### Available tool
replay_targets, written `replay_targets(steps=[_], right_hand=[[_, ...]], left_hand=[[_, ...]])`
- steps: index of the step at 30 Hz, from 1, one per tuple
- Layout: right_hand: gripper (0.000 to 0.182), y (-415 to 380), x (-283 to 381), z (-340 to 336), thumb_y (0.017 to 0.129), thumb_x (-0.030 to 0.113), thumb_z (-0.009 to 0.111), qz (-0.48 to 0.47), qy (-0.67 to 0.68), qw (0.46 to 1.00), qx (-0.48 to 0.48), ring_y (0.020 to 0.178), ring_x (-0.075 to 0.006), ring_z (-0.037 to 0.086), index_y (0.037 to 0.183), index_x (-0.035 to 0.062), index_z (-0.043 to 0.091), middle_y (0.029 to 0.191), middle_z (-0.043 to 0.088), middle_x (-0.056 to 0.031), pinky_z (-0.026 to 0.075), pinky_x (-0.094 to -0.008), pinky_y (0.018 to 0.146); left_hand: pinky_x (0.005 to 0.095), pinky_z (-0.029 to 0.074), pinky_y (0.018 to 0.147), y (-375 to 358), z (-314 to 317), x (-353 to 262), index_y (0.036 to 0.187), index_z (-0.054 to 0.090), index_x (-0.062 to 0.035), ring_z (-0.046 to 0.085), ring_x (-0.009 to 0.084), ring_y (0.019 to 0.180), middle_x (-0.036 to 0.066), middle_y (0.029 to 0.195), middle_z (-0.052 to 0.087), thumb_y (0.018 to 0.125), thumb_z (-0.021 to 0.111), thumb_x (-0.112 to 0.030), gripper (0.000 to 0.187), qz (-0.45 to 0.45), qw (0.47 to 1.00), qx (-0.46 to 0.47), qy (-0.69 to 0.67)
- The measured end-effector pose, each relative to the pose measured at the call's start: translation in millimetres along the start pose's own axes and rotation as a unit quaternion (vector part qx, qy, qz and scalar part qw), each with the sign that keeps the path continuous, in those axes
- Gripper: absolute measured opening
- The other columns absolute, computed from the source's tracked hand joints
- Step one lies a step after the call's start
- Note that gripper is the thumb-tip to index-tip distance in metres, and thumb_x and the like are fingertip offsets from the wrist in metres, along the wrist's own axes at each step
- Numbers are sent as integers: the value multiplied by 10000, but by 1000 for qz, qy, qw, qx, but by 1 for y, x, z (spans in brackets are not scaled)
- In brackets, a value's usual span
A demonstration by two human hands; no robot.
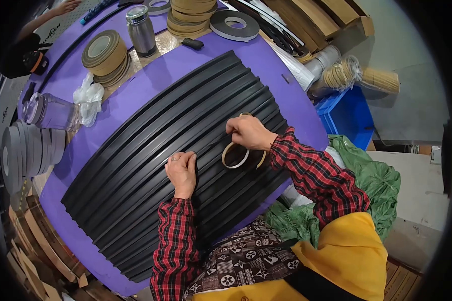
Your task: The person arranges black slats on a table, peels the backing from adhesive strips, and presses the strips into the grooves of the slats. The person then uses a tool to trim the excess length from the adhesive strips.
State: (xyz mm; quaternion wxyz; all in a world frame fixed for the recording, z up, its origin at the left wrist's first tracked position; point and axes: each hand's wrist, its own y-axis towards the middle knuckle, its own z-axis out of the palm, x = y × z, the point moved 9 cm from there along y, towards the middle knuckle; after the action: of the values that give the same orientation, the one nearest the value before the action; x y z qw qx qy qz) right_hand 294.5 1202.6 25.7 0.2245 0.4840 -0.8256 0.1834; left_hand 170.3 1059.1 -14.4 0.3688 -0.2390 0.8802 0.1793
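Note:
Long black ribbed strips [150, 145] lie side by side across the purple table. My left hand [181, 173] rests on them near the middle, its fingers bent and pressed together; anything pinched under the fingertips is hidden. A short dark line [206, 149] runs along a strip just beyond these fingers. To the right, my right hand [250, 132] is closed just above the strips. From it hangs a narrow, pale tan tape [224, 159], curled into a loop with a loose tail, and part of the curl is hidden behind the hand.
Tape rolls [104, 54] stand on the purple table [155, 75] beside a steel flask [141, 32]. A clear plastic jug [55, 114] and grey rolls [27, 150] are at left. A blue bin [351, 118] and green plastic [371, 175] sit right. Another person's hand [68, 7] shows top left.

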Motion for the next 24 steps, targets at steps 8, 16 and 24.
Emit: replay_targets(steps=[8,16,24], right_hand=[[182,-17,-41,19,724,32,516,258,325,886,207,620,-124,562,896,-19,542,704,582,-80,454,-254,547],[116,-6,-82,0,650,158,624,266,77,945,172,738,-231,604,685,47,613,728,620,-103,463,-332,651],[133,2,-89,4,653,187,649,255,19,955,148,770,-258,601,696,64,620,741,622,-102,468,-348,673]], left_hand=[[331,357,719,0,1,-1,778,639,-106,507,221,783,31,744,564,731,641,-154,67,-2,1000,5,4],[329,357,727,-1,0,-4,775,633,-102,506,219,780,30,741,560,739,635,-148,59,6,1000,3,14],[330,354,734,0,1,-4,780,628,-101,503,213,774,27,735,553,746,631,-150,60,5,1000,8,20]])
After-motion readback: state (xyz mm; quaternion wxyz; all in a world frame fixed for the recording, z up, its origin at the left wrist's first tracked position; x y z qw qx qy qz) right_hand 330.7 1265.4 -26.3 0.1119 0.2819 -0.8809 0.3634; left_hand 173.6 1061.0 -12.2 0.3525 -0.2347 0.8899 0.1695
